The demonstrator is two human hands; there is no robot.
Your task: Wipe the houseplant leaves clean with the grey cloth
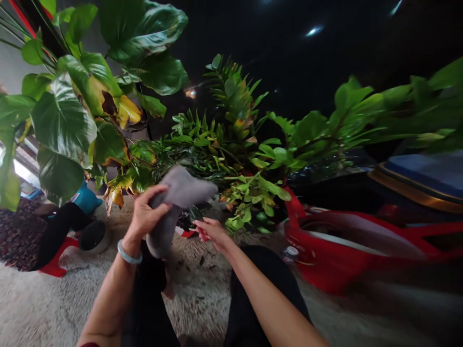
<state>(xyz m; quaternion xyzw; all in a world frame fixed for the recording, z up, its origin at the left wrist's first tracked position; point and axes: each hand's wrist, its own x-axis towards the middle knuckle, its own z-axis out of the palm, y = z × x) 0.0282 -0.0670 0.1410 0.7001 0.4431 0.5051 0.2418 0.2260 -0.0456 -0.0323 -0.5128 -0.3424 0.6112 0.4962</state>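
Note:
My left hand point(151, 212), with a pale bangle point(129, 252) at the wrist, is closed around a grey, soft-looking piece point(184, 185). It looks like fabric, with one part hanging down below the fingers and another pointing right; its kind is unclear. To the right and slightly lower, my right hand point(214, 233) has its fingers pinched together near a thin, pale tip and some dark green bits. What lies between those fingers is too small and blurred to name. The two hands are apart, in front of the leafy plants.
Potted-looking greenery point(231, 135) spreads across the back, with large leaves point(65, 115) at left. A red bag point(325, 260) stands open at right, beside a blue item with a gold band point(423, 183). At left are a red stool point(60, 258), a dark bowl point(93, 236) and a seated person's patterned clothing point(21, 236).

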